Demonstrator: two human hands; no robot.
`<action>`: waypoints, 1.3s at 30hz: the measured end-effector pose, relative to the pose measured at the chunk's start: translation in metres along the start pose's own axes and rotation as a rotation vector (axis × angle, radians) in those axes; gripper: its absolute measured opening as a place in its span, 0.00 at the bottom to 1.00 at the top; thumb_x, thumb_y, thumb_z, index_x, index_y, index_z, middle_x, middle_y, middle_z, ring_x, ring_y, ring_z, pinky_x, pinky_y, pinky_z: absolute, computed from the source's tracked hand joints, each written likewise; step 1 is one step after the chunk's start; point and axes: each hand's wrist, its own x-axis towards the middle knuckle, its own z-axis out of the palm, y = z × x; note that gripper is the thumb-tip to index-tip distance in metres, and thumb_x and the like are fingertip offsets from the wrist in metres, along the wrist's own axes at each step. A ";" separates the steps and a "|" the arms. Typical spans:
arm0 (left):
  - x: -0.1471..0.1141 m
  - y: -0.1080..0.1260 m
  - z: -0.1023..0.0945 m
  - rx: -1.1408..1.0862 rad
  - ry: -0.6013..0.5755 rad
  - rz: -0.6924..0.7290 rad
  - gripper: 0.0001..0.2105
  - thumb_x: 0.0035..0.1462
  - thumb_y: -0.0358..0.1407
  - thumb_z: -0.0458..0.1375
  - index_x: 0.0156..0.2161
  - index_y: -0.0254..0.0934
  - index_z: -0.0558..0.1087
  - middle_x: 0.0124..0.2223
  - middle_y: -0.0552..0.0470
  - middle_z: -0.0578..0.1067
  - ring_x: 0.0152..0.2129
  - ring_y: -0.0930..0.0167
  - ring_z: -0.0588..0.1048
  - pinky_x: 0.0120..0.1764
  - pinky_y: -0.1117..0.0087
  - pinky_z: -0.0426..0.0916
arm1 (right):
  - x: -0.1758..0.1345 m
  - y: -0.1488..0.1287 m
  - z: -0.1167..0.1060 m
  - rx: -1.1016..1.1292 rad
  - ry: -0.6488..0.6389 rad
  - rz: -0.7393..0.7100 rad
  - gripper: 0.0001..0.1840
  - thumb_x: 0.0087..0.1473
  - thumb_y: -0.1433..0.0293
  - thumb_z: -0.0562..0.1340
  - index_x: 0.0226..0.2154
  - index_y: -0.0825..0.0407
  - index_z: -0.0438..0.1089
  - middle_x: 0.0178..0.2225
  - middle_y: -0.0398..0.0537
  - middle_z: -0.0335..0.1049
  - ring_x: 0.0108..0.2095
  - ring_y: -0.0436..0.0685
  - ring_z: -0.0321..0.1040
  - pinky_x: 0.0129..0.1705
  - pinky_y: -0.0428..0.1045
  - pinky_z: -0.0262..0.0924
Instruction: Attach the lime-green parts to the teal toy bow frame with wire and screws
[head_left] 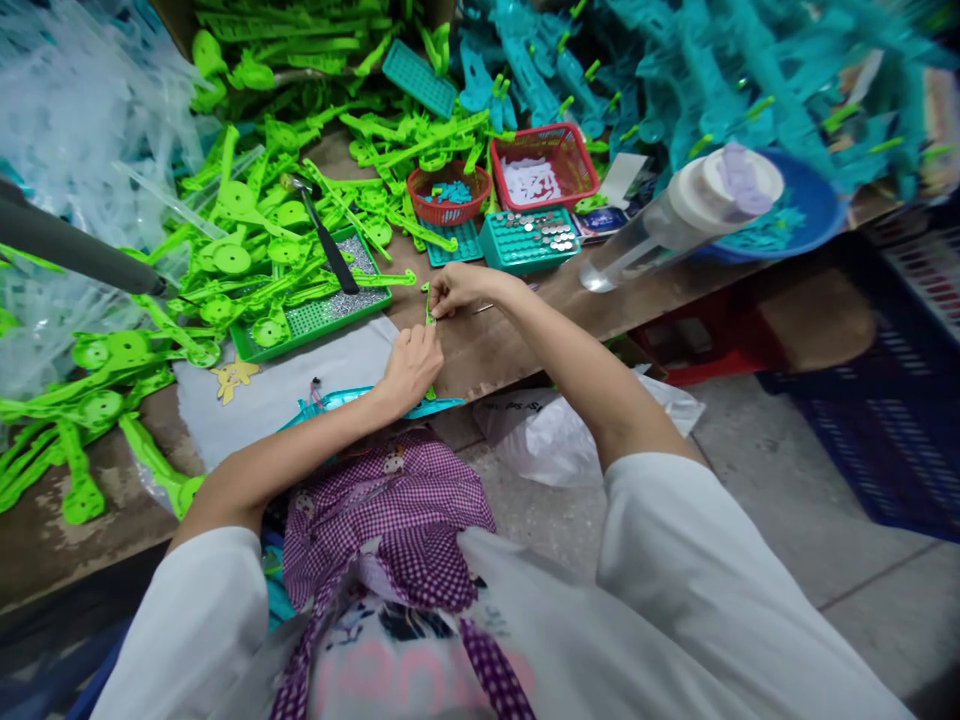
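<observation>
A slim bright-green plastic part (430,308) stands out between my two hands at the table's front edge. My left hand (412,364) is closed around its lower stretch, fingers curled and partly hiding it. With thumb and fingers pinched, my right hand (459,288) grips the same part near its upper end; anything smaller in that pinch is too small to make out. Under my left wrist lies a translucent blue plastic piece (442,406), partly covered by the forearm. A thin metal tool (484,308) lies close to my right hand.
A hammer (330,245) rests across a green tray (274,352) of small metal bits. Green parts (232,200) heap up on the left. Behind are red baskets (581,150), a teal block (495,245) with metal discs, a clear container (637,235) and a blue basin (825,215).
</observation>
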 end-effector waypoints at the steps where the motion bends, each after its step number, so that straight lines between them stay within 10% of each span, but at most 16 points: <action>1: -0.003 0.000 0.001 -0.002 0.001 -0.008 0.20 0.62 0.20 0.37 0.49 0.20 0.70 0.42 0.33 0.72 0.43 0.58 0.70 0.40 0.62 0.63 | 0.000 0.000 0.000 0.010 0.003 0.002 0.13 0.41 0.65 0.74 0.28 0.55 0.76 0.23 0.42 0.75 0.24 0.48 0.69 0.30 0.45 0.62; 9: 0.009 -0.017 0.002 -0.232 -0.006 -0.055 0.18 0.65 0.26 0.43 0.55 0.27 0.67 0.48 0.36 0.71 0.45 0.60 0.70 0.45 0.62 0.63 | 0.003 0.007 0.003 0.023 0.026 -0.015 0.15 0.39 0.62 0.75 0.28 0.54 0.78 0.23 0.43 0.75 0.24 0.50 0.69 0.32 0.48 0.64; 39: 0.003 -0.004 0.000 0.000 -0.073 0.082 0.21 0.61 0.21 0.42 0.47 0.26 0.76 0.48 0.33 0.71 0.46 0.57 0.66 0.44 0.58 0.59 | -0.013 0.012 0.014 0.009 0.203 -0.165 0.11 0.48 0.65 0.67 0.33 0.56 0.78 0.27 0.46 0.76 0.29 0.50 0.69 0.36 0.46 0.59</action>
